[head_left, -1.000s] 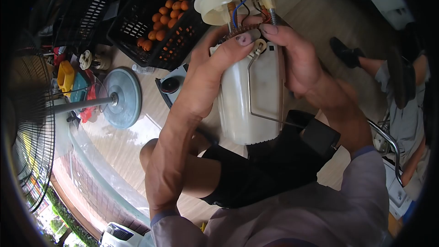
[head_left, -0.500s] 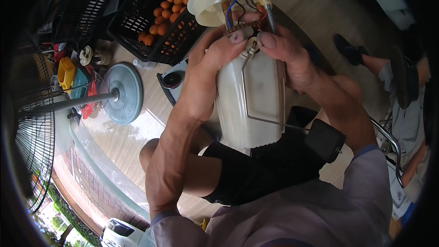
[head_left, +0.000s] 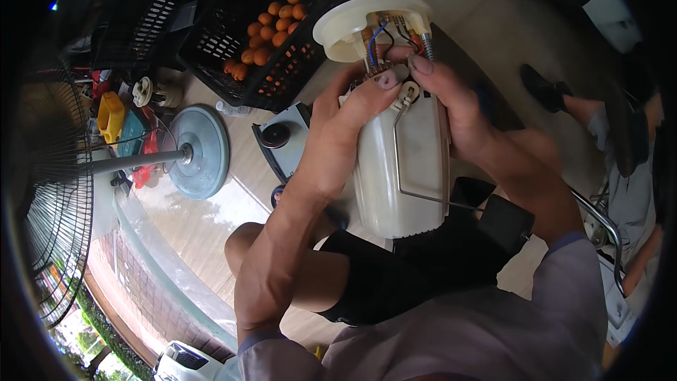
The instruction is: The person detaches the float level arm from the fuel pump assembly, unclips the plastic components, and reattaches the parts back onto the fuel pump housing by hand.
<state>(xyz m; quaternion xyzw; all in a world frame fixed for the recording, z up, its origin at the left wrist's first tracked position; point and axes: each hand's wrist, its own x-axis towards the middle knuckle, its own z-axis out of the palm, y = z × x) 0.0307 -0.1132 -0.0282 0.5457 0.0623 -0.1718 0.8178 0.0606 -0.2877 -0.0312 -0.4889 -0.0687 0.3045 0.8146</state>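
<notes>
Between my two hands is a fuel pump module [head_left: 402, 169], a whitish plastic body with a round cream flange at its far end. My left hand [head_left: 352, 109] wraps its left side, thumb near the wires below the flange. On the other side my right hand [head_left: 458, 99] grips the body, its thumb close to the left one. Blue, black and red wires [head_left: 374, 39] and a spring run between flange and body. A bent metal float rod [head_left: 399, 148] crosses the front down to a black float [head_left: 505, 220]. The fingers behind the module are mostly hidden.
A black crate [head_left: 211, 63] of oranges [head_left: 264, 32] stands beyond my left arm. Nearby are a grey device [head_left: 289, 130], a fan's round base [head_left: 201, 162] and fan cage [head_left: 60, 204]. Another pump assembly [head_left: 155, 92] lies at left. Another person's leg [head_left: 582, 104] shows at right.
The module and both hands appear slightly farther right and lower in view, along with most of the background. My grip looks much the same.
</notes>
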